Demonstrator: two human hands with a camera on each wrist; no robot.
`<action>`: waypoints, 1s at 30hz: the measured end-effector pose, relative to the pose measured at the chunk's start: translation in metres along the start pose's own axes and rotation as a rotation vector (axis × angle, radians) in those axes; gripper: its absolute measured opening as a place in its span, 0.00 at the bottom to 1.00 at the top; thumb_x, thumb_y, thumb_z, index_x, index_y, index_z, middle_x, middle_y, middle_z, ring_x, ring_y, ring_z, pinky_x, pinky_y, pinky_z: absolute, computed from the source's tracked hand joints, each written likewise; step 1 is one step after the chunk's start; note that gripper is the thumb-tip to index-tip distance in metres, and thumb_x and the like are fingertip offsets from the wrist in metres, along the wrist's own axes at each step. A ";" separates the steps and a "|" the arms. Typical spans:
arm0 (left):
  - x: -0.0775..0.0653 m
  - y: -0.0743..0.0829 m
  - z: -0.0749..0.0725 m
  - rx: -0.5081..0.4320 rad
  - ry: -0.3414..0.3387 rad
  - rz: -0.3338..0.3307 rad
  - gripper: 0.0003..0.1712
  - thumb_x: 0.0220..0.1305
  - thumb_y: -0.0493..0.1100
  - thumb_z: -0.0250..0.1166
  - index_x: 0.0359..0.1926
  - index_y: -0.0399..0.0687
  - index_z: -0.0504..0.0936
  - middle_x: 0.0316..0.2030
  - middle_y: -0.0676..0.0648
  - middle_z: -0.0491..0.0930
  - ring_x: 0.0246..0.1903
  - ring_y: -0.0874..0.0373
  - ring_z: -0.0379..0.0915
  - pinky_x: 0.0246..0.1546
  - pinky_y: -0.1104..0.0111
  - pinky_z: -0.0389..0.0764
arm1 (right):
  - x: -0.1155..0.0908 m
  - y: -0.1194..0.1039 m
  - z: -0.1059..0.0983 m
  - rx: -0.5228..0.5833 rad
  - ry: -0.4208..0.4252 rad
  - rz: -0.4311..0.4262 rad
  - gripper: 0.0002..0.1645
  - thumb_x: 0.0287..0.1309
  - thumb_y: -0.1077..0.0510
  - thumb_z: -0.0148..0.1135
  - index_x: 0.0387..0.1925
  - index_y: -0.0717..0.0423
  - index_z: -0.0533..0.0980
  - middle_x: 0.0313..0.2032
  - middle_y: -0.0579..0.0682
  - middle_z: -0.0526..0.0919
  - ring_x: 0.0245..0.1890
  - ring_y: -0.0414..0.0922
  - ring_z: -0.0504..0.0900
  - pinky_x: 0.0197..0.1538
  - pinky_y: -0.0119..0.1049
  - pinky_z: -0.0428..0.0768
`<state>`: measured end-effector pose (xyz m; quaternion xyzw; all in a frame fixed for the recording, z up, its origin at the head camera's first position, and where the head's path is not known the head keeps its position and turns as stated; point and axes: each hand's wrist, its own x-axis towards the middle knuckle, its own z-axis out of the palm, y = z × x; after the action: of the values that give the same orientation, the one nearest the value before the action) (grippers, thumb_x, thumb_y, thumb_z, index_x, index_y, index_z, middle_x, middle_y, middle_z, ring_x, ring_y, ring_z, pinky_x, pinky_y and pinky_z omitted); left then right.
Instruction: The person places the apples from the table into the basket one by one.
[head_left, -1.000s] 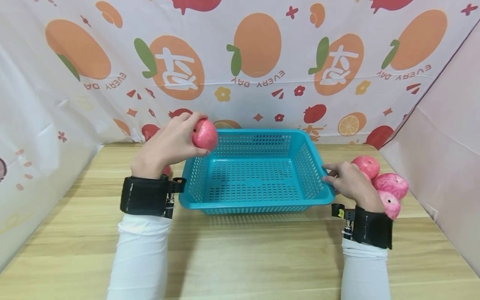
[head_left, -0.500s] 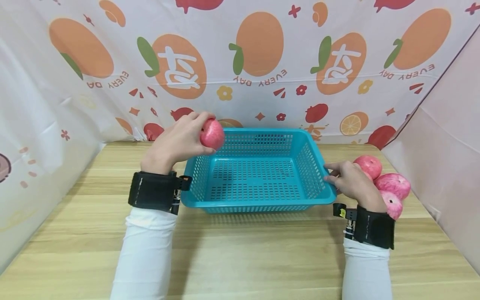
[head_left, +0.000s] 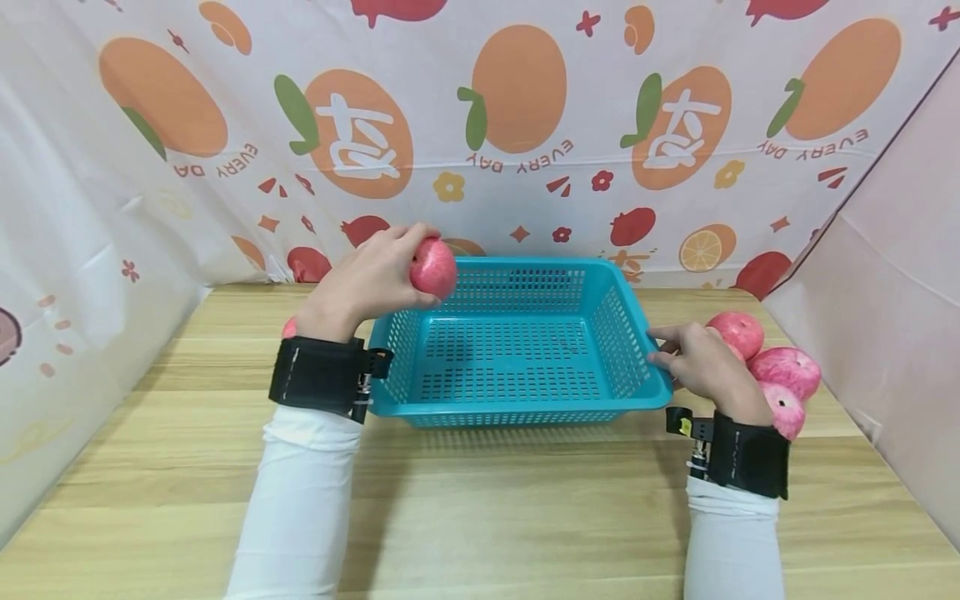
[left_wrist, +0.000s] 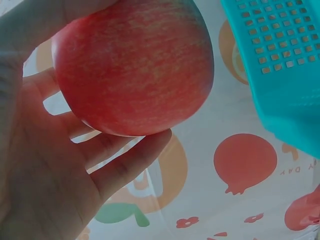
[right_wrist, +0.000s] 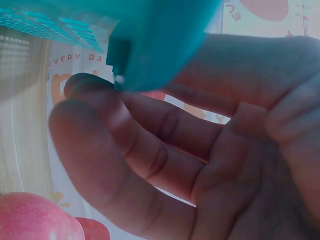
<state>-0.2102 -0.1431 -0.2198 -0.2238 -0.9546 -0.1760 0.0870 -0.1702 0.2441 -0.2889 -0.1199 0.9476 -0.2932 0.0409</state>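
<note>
My left hand point(head_left: 378, 279) grips a red apple point(head_left: 433, 269) above the far left corner of a teal plastic basket point(head_left: 517, 408). In the left wrist view the apple point(left_wrist: 135, 70) sits between thumb and spread fingers, with the basket's slotted wall point(left_wrist: 280, 100) to its right. My right hand point(head_left: 701, 362) holds the basket's right rim. The right wrist view shows its fingers point(right_wrist: 150, 140) curled beneath that rim point(right_wrist: 165, 45). No fruit shows inside the basket.
Several apples point(head_left: 783, 372) lie clustered just right of my right hand. Behind my left wrist, a bit of another apple point(head_left: 289, 328) peeks out. A wooden table point(head_left: 525, 508) lies below, and a fruit-print cloth point(head_left: 517, 200) hangs behind the basket.
My left hand has carried the apple rightward, from outside the basket's left edge to over its corner. An apple behind the left wrist now shows on its other side. The right hand stays put.
</note>
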 end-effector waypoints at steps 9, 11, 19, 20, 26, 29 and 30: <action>0.004 0.001 0.003 -0.029 -0.007 0.011 0.43 0.39 0.49 0.72 0.58 0.53 0.63 0.49 0.43 0.68 0.45 0.49 0.61 0.35 0.51 0.79 | -0.001 0.000 0.001 0.002 0.000 -0.005 0.27 0.54 0.64 0.59 0.54 0.72 0.65 0.34 0.63 0.79 0.22 0.41 0.79 0.28 0.41 0.83; 0.005 0.000 0.004 -0.032 -0.012 0.012 0.43 0.39 0.50 0.72 0.58 0.53 0.63 0.49 0.44 0.68 0.45 0.50 0.61 0.35 0.51 0.79 | -0.001 0.000 0.001 0.003 -0.002 -0.006 0.27 0.54 0.64 0.59 0.54 0.72 0.65 0.34 0.63 0.79 0.22 0.41 0.79 0.28 0.41 0.83; 0.011 -0.001 0.008 -0.021 -0.021 0.015 0.45 0.37 0.51 0.73 0.58 0.53 0.62 0.50 0.43 0.67 0.45 0.50 0.62 0.36 0.51 0.79 | 0.000 0.000 0.001 -0.002 0.000 -0.017 0.27 0.54 0.64 0.59 0.54 0.72 0.65 0.34 0.64 0.79 0.22 0.41 0.79 0.28 0.40 0.83; 0.012 -0.002 0.008 -0.021 -0.023 0.014 0.45 0.37 0.51 0.73 0.58 0.53 0.62 0.50 0.43 0.67 0.45 0.50 0.62 0.36 0.51 0.79 | 0.000 0.000 0.001 -0.003 0.001 -0.015 0.27 0.54 0.64 0.59 0.54 0.72 0.65 0.34 0.64 0.79 0.22 0.41 0.79 0.28 0.40 0.83; 0.016 -0.004 0.013 -0.022 -0.047 -0.004 0.44 0.38 0.51 0.73 0.58 0.54 0.62 0.50 0.44 0.67 0.45 0.50 0.62 0.37 0.51 0.78 | 0.000 0.000 0.000 -0.004 -0.003 -0.015 0.27 0.54 0.64 0.59 0.55 0.73 0.65 0.34 0.63 0.79 0.22 0.41 0.79 0.28 0.40 0.83; 0.018 -0.005 0.014 -0.028 -0.059 -0.015 0.44 0.39 0.51 0.73 0.58 0.54 0.62 0.50 0.45 0.67 0.45 0.50 0.62 0.37 0.51 0.78 | 0.000 0.000 0.000 -0.004 -0.005 -0.014 0.27 0.54 0.64 0.59 0.55 0.72 0.65 0.34 0.63 0.79 0.22 0.41 0.79 0.28 0.40 0.83; 0.019 -0.005 0.014 -0.029 -0.061 -0.018 0.44 0.39 0.51 0.73 0.58 0.55 0.62 0.49 0.45 0.67 0.45 0.51 0.62 0.36 0.51 0.78 | 0.000 0.000 0.000 -0.004 -0.005 -0.013 0.27 0.54 0.64 0.59 0.55 0.72 0.65 0.34 0.63 0.79 0.22 0.41 0.79 0.28 0.40 0.83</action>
<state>-0.2304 -0.1346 -0.2296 -0.2217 -0.9562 -0.1836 0.0532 -0.1703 0.2440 -0.2885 -0.1266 0.9473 -0.2914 0.0410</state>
